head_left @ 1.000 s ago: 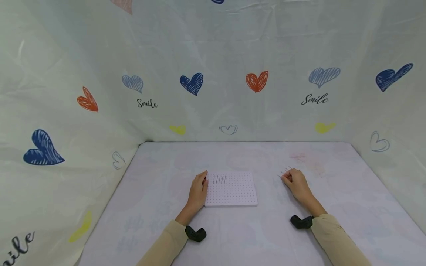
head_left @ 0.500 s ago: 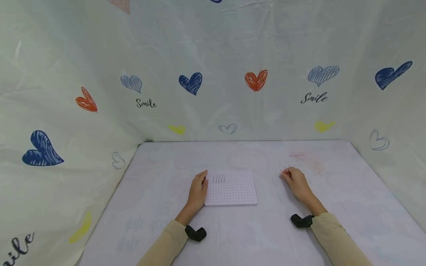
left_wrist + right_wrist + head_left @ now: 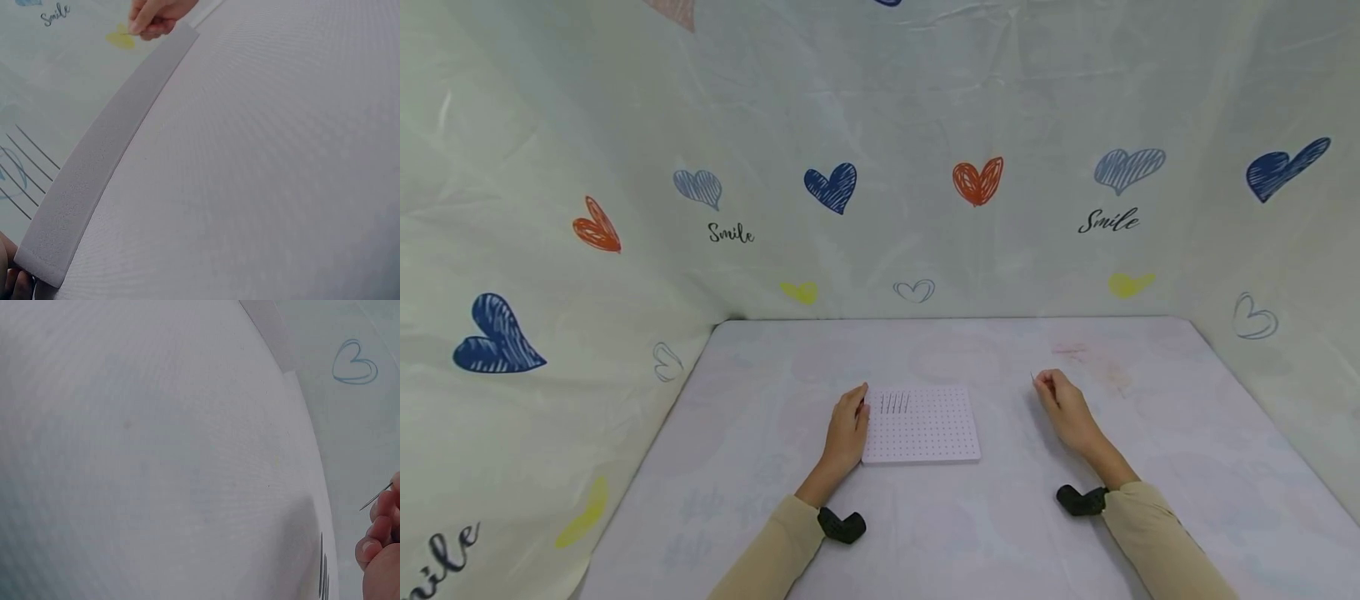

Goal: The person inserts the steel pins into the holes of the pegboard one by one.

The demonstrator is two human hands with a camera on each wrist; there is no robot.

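A white pegboard [image 3: 936, 429] with rows of small holes lies mid-table in the head view. Several thin dark needles [image 3: 894, 403] stand in its upper left part, and the left wrist view shows them jutting from the board's face. My left hand [image 3: 847, 429] rests along the board's left edge, its fingers fairly straight. To the right of the board, my right hand [image 3: 1069, 414] is raised over the table and pinches a needle [image 3: 375, 497] between thumb and fingertips, the pointed end sticking out. Loose needles [image 3: 323, 569] lie below that hand in the right wrist view.
The white table [image 3: 760, 375] runs back to a pale curtain [image 3: 895, 108] printed with hearts and "Smile". A faint reddish print [image 3: 1090, 362] marks the tabletop beyond my right hand. Black wrist cameras [image 3: 842, 527] sit on both cuffs.
My right hand has risen slightly from the loose needles, with one needle now between its fingertips. The left hand and the pegboard stay where they were.
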